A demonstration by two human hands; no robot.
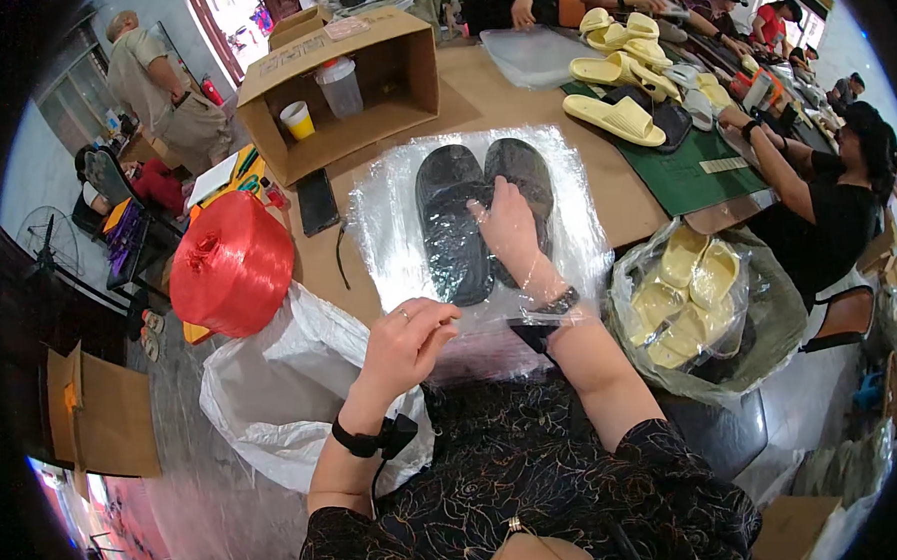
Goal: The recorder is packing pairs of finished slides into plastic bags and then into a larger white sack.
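A pair of black slippers (454, 245) lies side by side in a clear plastic bag (386, 218) on the table before me. My right hand (511, 225) rests over the right slipper, its fingers stretched out toward the toe. Clear film crosses near that wrist; whether the whole hand is inside the bag I cannot tell. Just off the bag's near left corner, my left hand (407, 344) hovers with bent fingers and a gap between thumb and fingertips. Nothing shows in its grasp.
Left of the bag are a black phone (317, 203), a red twine roll (233, 264) and a white sack (273, 388). A cardboard box (363, 149) holding cups stands behind. Yellow slippers (617, 117) lie far right, others fill a plastic-lined container (705, 299). A co-worker (815, 184) sits at right.
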